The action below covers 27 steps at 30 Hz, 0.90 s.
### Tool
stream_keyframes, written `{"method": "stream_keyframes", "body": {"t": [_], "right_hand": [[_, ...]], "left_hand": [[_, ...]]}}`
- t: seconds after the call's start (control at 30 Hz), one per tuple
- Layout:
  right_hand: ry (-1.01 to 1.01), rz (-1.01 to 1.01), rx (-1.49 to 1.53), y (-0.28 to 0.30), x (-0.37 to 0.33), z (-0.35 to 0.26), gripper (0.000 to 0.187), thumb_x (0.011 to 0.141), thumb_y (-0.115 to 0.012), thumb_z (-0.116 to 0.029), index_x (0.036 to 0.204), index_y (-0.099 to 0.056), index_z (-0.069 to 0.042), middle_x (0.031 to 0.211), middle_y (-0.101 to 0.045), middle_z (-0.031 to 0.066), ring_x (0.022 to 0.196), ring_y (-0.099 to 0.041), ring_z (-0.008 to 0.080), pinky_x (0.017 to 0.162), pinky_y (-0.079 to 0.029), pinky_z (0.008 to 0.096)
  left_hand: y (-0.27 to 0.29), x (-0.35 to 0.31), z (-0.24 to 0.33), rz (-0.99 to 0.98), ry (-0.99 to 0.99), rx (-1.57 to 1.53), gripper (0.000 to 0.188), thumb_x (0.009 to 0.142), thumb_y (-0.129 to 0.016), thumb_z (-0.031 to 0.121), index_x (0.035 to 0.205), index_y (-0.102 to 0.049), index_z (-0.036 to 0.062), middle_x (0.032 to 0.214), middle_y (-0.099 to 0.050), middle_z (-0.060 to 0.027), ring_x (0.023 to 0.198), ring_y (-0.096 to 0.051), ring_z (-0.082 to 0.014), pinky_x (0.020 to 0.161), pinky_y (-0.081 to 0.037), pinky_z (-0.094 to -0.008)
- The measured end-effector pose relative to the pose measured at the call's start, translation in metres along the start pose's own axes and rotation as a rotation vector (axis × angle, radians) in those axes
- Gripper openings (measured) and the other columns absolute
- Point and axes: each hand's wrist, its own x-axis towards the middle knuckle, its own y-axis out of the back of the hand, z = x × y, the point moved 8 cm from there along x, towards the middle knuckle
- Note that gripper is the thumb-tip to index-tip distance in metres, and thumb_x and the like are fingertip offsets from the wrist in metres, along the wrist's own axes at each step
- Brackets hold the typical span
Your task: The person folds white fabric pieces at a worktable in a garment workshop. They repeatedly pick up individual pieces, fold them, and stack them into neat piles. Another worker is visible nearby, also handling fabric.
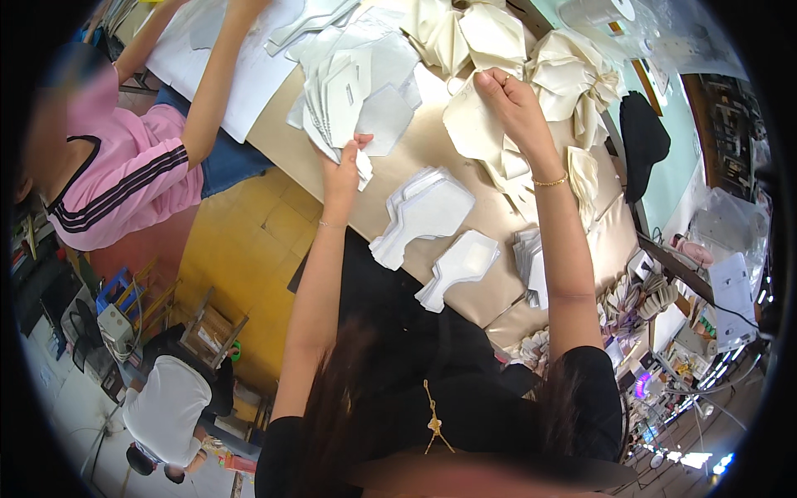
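Observation:
With its fingers closed, my left hand [339, 178] grips the near end of a fanned stack of white cut pieces [339, 95], which lies over pale grey sheets [390, 120]. My right hand [521, 114] pinches the upper edge of a cream cut piece [470, 126] between thumb and fingers. Crumpled cream pieces [491, 37] are heaped just beyond that hand. Nearer to me, between my forearms, lie a larger stack of shaped white pieces [432, 206] and a smaller one [466, 259]. Another white stack [529, 259] sits beside my right forearm.
A co-worker in a pink top [137, 158] reaches over white sheets [270, 79] at the table's left. Behind, a person in a white shirt [170, 407] is near a wooden chair [212, 332]. A black cloth item [643, 145] and a white spool [594, 12] are at the right.

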Motion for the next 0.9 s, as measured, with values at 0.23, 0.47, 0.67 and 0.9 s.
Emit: {"method": "stream_keyframes", "body": {"t": [0.23, 0.47, 0.67, 0.9], "right_hand": [[0.099, 0.178, -0.082, 0.013, -0.027, -0.035, 0.033, 0.095, -0.063, -0.03, 0.1, -0.072, 0.001, 0.069, -0.067, 0.0067, 0.058, -0.058, 0.0103, 0.058, -0.047, 0.0261], [0.042, 0.251, -0.119, 0.023, -0.039, -0.043, 0.031, 0.092, -0.066, -0.028, 0.1, -0.074, 0.001, 0.076, -0.072, 0.0119, 0.063, -0.066, 0.0122, 0.061, -0.051, 0.0257], [0.027, 0.238, -0.097, 0.019, -0.034, -0.047, 0.031, 0.094, -0.068, -0.027, 0.1, -0.073, 0.002, 0.075, -0.068, 0.0001, 0.066, -0.056, 0.003, 0.06, -0.046, 0.0195], [0.149, 0.198, -0.13, 0.0, 0.019, -0.063, 0.031, 0.096, -0.06, -0.024, 0.108, -0.068, 0.003, 0.076, -0.066, 0.0038, 0.069, -0.057, 0.0086, 0.067, -0.046, 0.0244]], "left_hand": [[0.001, -0.001, 0.004, 0.006, 0.004, 0.024, 0.022, 0.096, -0.053, 0.012, 0.11, -0.056, -0.006, 0.097, -0.068, -0.0158, 0.095, -0.068, -0.0237, 0.087, -0.053, -0.0355], [0.002, -0.002, 0.006, 0.021, 0.003, -0.011, 0.02, 0.096, -0.053, 0.011, 0.107, -0.056, -0.0055, 0.09, -0.067, -0.0135, 0.084, -0.066, -0.0192, 0.081, -0.054, -0.0335], [-0.002, -0.004, 0.015, -0.099, -0.057, -0.006, 0.038, 0.094, -0.05, 0.001, 0.128, -0.033, -0.0018, 0.1, -0.059, -0.0122, 0.08, -0.063, -0.0166, 0.078, -0.052, -0.0329], [0.013, -0.035, 0.052, 0.027, -0.27, 0.11, 0.048, 0.096, -0.052, 0.002, 0.139, -0.032, -0.0028, 0.112, -0.056, -0.0134, 0.091, -0.059, -0.018, 0.084, -0.05, -0.0331]]}}
